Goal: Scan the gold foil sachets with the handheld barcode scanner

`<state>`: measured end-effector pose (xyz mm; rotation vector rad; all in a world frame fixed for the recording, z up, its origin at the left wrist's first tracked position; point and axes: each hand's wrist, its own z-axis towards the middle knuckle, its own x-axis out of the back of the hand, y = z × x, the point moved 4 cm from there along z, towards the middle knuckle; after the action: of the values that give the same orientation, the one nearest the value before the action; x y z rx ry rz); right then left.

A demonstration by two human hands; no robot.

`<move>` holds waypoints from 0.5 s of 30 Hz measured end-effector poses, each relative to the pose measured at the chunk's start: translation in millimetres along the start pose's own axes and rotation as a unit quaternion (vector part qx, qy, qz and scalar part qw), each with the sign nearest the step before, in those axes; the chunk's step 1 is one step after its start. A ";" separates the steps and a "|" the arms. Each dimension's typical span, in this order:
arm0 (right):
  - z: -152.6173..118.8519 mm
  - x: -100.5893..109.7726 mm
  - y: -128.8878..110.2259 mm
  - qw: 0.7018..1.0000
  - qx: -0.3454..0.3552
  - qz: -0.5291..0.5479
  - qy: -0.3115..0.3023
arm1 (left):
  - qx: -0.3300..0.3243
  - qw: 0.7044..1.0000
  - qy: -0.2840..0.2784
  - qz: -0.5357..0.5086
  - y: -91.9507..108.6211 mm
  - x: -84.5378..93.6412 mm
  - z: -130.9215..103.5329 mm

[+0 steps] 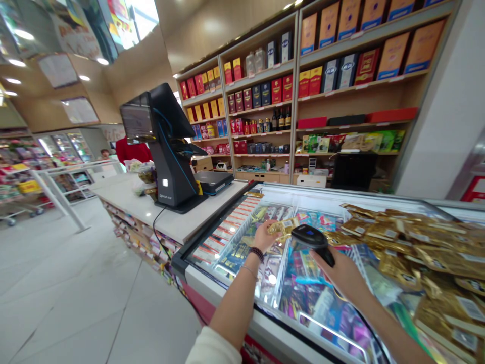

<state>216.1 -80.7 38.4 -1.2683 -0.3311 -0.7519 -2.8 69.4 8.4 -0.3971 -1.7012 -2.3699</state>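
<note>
A gold foil packet [285, 226] with a barcode label is in my left hand [266, 235], its fingers closed on the near end. Beaded bracelets circle that wrist. My right hand [335, 264] grips the handle of a black barcode scanner [308, 235], whose head is tilted toward the packet. Both hands are above the glass top of a chest freezer [261, 316]. On the right side of the glass lies a heap of similar gold packets [428, 247], several with white barcode labels showing.
To the left stands a checkout counter [206, 215] with a black point-of-sale terminal [168, 151] and a flat scale [214, 182]. A black cable [155, 230] hangs off the counter. Behind are shelves [261, 65] of boxed bottles. A person in red [132, 150] is beyond the terminal.
</note>
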 end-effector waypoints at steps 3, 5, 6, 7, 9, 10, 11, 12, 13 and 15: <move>-2.9 2.4 -2.5 1.000 0.000 0.020 0.011 | 0.008 1.000 0.001 0.012 1.0 0.1 -1.1; -3.7 3.3 -0.6 0.999 -0.007 0.047 0.015 | 0.017 1.000 0.007 0.019 1.6 0.5 -1.8; -3.5 3.5 1.5 0.998 -0.013 0.064 0.014 | 0.022 0.999 0.011 0.024 2.0 0.6 -1.9; -2.8 3.9 4.3 0.996 -0.021 0.085 0.013 | 0.026 0.999 0.016 0.029 2.6 0.4 -1.8; -0.3 7.0 11.3 0.990 -0.035 0.136 0.016 | 0.037 0.998 0.030 0.043 4.4 -0.4 -0.9; 1.2 10.4 15.3 0.985 -0.043 0.165 0.021 | 0.047 0.997 0.041 0.053 5.8 -0.9 -0.3; 2.5 15.4 19.8 0.979 -0.051 0.197 0.030 | 0.058 0.995 0.053 0.063 7.9 -1.5 0.1; 3.5 22.2 24.8 0.971 -0.063 0.229 0.039 | 0.072 0.993 0.066 0.073 10.4 -2.1 0.4; 3.9 30.9 30.6 0.961 -0.076 0.259 0.051 | 0.077 0.991 0.074 0.079 13.8 -3.5 0.6; 2.2 53.7 44.1 0.945 -0.101 0.300 0.082 | 0.079 0.991 0.072 0.081 20.4 -7.9 1.3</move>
<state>284.7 -91.4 39.5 -1.3886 0.2733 -0.3657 11.1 64.2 24.4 -0.3180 -1.7058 -2.0801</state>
